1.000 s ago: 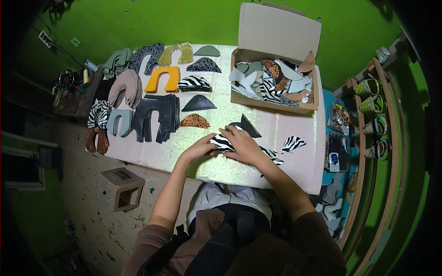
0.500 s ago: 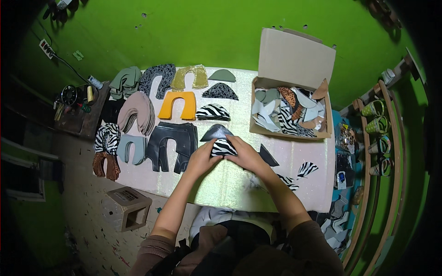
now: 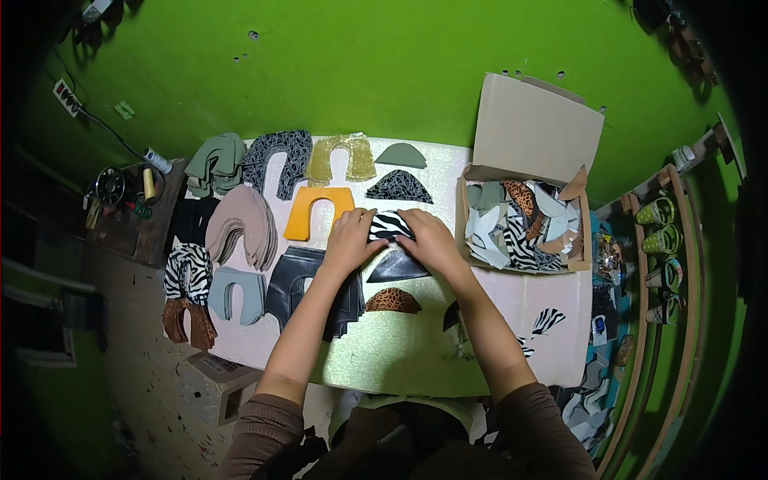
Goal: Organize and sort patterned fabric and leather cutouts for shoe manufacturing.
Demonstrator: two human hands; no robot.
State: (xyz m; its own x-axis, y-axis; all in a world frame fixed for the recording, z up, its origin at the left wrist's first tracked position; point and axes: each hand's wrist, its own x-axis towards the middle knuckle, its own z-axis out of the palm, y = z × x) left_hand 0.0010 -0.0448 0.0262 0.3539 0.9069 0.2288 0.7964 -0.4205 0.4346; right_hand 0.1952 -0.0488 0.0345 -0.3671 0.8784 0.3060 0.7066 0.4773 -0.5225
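My left hand and my right hand grip opposite ends of some half-moon zebra-print pieces at the middle of the table, fingers around the edges. Whether the pieces rest on the table I cannot tell. Just nearer lies a glossy black half-moon piece, partly behind my right hand, then a leopard-print one. Beyond my hands are a black-and-grey patterned half-moon and a green one. An orange arch-shaped piece lies beside my left hand.
Stacked arch-shaped pieces, including pink, light blue and black ones, cover the table's left side. An open cardboard box of scraps stands at the back right. Zebra scraps lie near the right edge. Wooden racks hold sandals.
Both hands have moved away from me with the zebra-print piece, to where a zebra-print stack lay. The leopard-print half-moon has come into sight. The view has shifted a little.
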